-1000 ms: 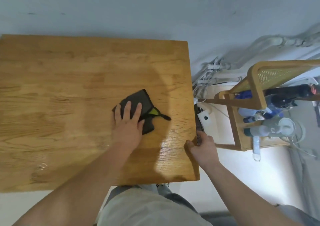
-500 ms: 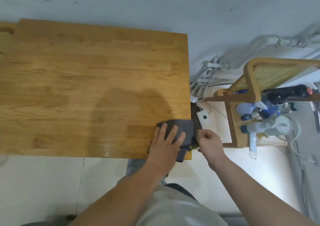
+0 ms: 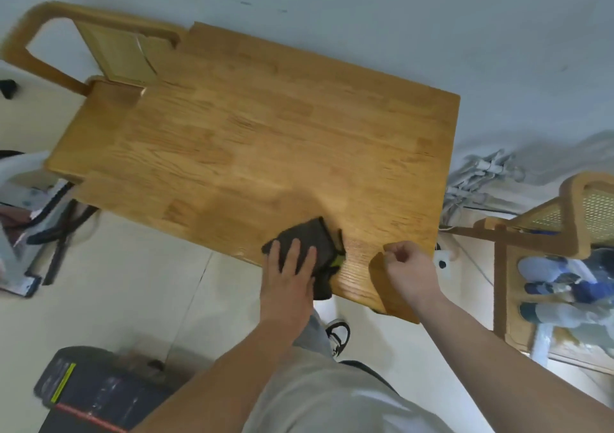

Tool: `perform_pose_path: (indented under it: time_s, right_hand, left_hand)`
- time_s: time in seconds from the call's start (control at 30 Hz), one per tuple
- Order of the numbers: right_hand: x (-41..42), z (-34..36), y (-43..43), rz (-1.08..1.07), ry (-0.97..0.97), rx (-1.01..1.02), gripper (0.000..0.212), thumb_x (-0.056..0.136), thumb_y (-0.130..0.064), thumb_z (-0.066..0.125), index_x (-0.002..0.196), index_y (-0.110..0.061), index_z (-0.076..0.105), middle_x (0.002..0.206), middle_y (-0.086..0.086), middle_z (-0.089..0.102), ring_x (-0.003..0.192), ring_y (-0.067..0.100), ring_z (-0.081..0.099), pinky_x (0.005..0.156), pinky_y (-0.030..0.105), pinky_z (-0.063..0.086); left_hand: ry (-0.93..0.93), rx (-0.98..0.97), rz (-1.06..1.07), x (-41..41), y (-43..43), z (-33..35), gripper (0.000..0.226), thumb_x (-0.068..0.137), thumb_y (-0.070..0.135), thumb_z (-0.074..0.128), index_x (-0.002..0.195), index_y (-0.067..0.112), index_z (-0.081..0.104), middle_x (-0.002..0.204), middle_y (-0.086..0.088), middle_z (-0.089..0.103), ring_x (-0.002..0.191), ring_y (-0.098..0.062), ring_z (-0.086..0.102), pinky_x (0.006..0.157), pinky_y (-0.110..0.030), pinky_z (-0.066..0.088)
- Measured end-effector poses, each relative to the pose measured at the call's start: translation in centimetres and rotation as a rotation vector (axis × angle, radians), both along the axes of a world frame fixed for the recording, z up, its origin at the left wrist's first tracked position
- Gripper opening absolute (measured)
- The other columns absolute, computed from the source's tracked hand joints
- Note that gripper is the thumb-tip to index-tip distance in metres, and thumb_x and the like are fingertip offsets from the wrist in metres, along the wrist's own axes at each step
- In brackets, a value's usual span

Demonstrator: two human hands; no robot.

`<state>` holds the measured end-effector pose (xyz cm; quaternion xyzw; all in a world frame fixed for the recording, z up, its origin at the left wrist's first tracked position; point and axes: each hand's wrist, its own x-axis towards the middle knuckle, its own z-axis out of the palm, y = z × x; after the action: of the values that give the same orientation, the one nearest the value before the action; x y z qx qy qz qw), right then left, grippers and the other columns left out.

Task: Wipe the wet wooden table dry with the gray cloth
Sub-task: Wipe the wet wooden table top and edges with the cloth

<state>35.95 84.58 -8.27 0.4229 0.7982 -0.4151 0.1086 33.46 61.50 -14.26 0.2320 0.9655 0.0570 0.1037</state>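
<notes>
The gray cloth (image 3: 312, 250) is dark, folded, with a yellow-green tag, and it lies at the table (image 3: 265, 140) edge in the lower centre of the frame, one corner hanging over. The wooden rack (image 3: 505, 286) at the right holds spray bottles (image 3: 558, 286). Your left hand (image 3: 288, 276) presses flat on the cloth with released grip; your right hand (image 3: 410, 271) is clenched, its grip empty, over the table's near corner.
</notes>
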Motion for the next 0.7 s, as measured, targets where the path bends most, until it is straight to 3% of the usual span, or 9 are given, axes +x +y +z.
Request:
perform_pose_path:
  time_s: [0.07,0.1,0.13,0.23,0.3,0.47,0.53,0.6,0.7]
  right_hand:
    - [-0.3,0.1,-0.1,0.038,-0.001,0.008,0.020,0.098,-0.020,0.060,0.115,-0.016,0.069,0.103,-0.001,0.068,0.098,0.022,0.061,0.081,0.027,0.041]
    - [-0.4,0.2,0.1,0.046,0.002,0.007,0.021,0.098,-0.020,0.060,0.117,-0.016,0.069,0.104,-0.001,0.068,0.098,0.021,0.061,0.081,0.027,0.042]
    - [-0.5,0.5,0.3,0.051,-0.003,0.007,0.022,0.098,-0.021,0.060,0.118,-0.016,0.068,0.106,-0.002,0.067,0.096,0.019,0.060,0.081,0.027,0.041]
    - [-0.3,0.8,1.5,0.020,-0.018,0.029,0.028,0.096,-0.022,0.061,0.123,-0.016,0.067,0.114,0.000,0.067,0.096,0.018,0.058,0.083,0.028,0.042]
    - [-0.1,1.0,2.5,-0.030,-0.021,0.039,0.030,0.096,-0.022,0.062,0.124,-0.016,0.066,0.117,0.002,0.066,0.098,0.019,0.058,0.084,0.029,0.043]
    - [0.1,1.6,4.4,-0.185,-0.025,-0.040,0.022,0.097,-0.019,0.056,0.117,-0.016,0.066,0.110,0.002,0.069,0.099,0.023,0.063,0.090,0.038,0.053]
    - [0.0,1.9,5.3,-0.246,-0.029,-0.065,0.022,0.097,-0.019,0.055,0.116,-0.018,0.066,0.107,-0.001,0.069,0.100,0.023,0.064,0.096,0.045,0.055]
    - [-0.2,2.2,6.3,-0.304,-0.040,-0.091,0.019,0.096,-0.021,0.057,0.112,-0.021,0.066,0.102,-0.002,0.069,0.096,0.022,0.065,0.094,0.047,0.056]
    - [-0.9,2.4,7.8,-0.360,-0.047,-0.137,0.016,0.092,-0.024,0.065,0.108,-0.023,0.067,0.102,-0.001,0.072,0.094,0.021,0.068,0.089,0.046,0.059]
  left_hand:
    - [-0.034,0.044,-0.393,-2.4,-0.5,-0.5,0.057,0.102,0.041,0.051,0.156,0.036,0.036,0.165,-0.001,0.033,0.153,-0.037,0.018,0.125,-0.056,0.019]
    - [-0.010,0.023,-0.452,-3.9,-1.3,-0.5,0.056,0.101,0.041,0.053,0.155,0.038,0.038,0.164,0.001,0.035,0.153,-0.035,0.021,0.124,-0.055,0.021]
    - [0.004,-0.016,-0.389,-5.3,-2.0,-0.5,0.055,0.102,0.041,0.050,0.155,0.038,0.037,0.165,0.002,0.034,0.153,-0.034,0.021,0.124,-0.054,0.022]
    - [-0.042,-0.006,0.226,-6.9,-1.5,0.6,0.057,0.107,0.041,0.035,0.161,0.035,0.022,0.170,-0.002,0.019,0.154,-0.038,0.008,0.125,-0.054,0.016]
    - [-0.071,-0.026,0.318,-5.0,2.1,1.9,0.060,0.107,0.043,0.030,0.163,0.032,0.010,0.172,-0.004,0.007,0.154,-0.043,0.001,0.125,-0.056,0.008]
    - [-0.158,0.064,-0.689,-0.4,8.1,0.1,0.060,0.103,0.038,0.051,0.158,0.033,0.028,0.171,-0.002,0.016,0.156,-0.040,0.001,0.125,-0.059,0.012]
    - [-0.134,0.008,-0.900,-4.1,9.0,-0.1,0.057,0.104,0.039,0.045,0.158,0.038,0.027,0.171,0.004,0.013,0.157,-0.033,-0.002,0.126,-0.055,0.007]
    - [-0.100,-0.039,-0.786,-7.9,10.1,0.5,0.058,0.106,0.043,0.038,0.160,0.041,0.018,0.172,0.006,0.006,0.157,-0.030,-0.005,0.127,-0.052,0.005]
    - [-0.178,-0.080,-0.252,-9.6,14.0,2.4,0.062,0.108,0.045,0.029,0.163,0.035,0.001,0.172,0.001,-0.007,0.155,-0.039,-0.011,0.126,-0.055,0.002]
